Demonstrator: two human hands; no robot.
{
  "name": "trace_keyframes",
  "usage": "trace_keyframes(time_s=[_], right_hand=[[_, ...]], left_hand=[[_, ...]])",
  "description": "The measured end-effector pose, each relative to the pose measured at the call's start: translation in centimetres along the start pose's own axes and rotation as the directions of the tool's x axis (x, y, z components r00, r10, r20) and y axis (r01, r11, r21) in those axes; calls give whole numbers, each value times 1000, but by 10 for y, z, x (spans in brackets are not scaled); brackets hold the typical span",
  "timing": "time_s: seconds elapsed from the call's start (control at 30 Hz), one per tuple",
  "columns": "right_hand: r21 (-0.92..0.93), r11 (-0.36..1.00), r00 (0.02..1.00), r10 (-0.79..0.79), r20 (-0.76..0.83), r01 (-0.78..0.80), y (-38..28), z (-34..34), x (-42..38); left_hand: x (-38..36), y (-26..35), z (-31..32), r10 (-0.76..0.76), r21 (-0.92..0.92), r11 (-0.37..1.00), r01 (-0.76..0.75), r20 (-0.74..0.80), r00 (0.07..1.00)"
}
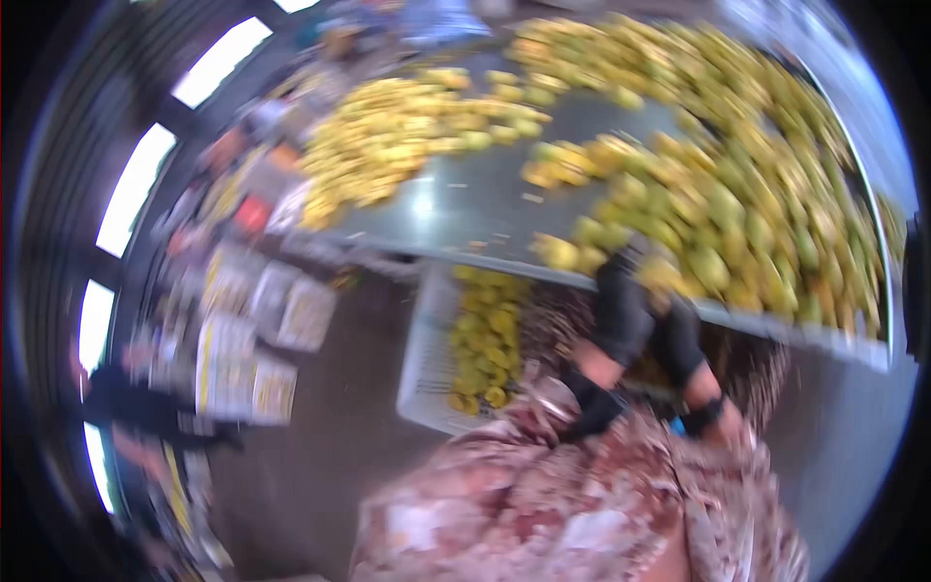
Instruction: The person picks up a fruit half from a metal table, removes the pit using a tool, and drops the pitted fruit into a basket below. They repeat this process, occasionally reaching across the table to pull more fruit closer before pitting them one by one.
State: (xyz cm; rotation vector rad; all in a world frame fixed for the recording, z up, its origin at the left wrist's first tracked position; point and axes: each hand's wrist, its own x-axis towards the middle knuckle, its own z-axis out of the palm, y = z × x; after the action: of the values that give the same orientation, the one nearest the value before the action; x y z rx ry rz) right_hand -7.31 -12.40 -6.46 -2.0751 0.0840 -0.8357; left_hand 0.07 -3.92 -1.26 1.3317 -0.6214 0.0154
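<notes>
Both my hands wear dark gloves and are at the near edge of a metal table (475, 209) heaped with yellow-green fruit, which look like mangoes. My left hand (623, 301) reaches over the edge; its fingers are smeared by motion. Just right of it, my right hand (676, 335) is closed at the lower end of one yellow mango (661, 274). That mango lies between the two hands' fingertips. The large mango pile (722, 209) spreads beyond and right of my hands. Blur hides whether a tool is in either hand.
Below the table edge, left of my hands, stands a white crate (419, 364) with yellow pieces (490, 344) inside. A second yellow heap (373, 136) lies on the table's far left. Light crates (228, 364) stand on the floor; a person in dark clothing (145, 407) is at far left.
</notes>
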Motion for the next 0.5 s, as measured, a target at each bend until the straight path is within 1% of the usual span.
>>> trace_keyframes(time_s=[0.03,0.07,0.1,0.13,0.17,0.2,0.23,0.27,0.33,0.43,0.47,0.5], right_hand=[[32,999,999,-10,50,8,6,0,1],[65,998,995,-19,101,13,14,0,3],[-63,991,988,-113,109,120,19,-6,1],[14,1000,952,11,307,-16,15,-17,8],[208,972,939,28,343,-105,3,-18,19],[380,901,925,57,375,-210,-13,-17,21],[528,790,908,83,412,-312,-26,-18,21],[442,835,847,54,528,-329,-33,-26,28],[441,856,843,-12,538,-270,-46,-27,34],[475,868,833,-154,531,-142,-40,-17,46],[490,839,811,-108,574,-236,-31,-13,41],[498,803,786,-61,615,-328,-23,-9,37]], left_hand=[[3,2,-2,363,396,860,-322,-31,931],[7,8,-3,3,5,1000,-2,-126,992],[10,14,2,-354,-423,850,313,-19,935],[13,23,-3,-361,-441,831,340,38,932],[15,30,-5,-383,-457,799,390,114,917],[15,34,-1,-373,-438,830,345,23,927],[15,39,-5,-365,-452,821,349,54,929],[12,46,-13,-359,-467,810,354,82,930],[7,62,-26,-349,-470,807,357,107,931],[4,46,-31,-196,-379,902,207,67,978],[0,40,-35,15,-120,993,-21,-52,999],[-4,33,-38,33,-40,999,-37,-81,996]])
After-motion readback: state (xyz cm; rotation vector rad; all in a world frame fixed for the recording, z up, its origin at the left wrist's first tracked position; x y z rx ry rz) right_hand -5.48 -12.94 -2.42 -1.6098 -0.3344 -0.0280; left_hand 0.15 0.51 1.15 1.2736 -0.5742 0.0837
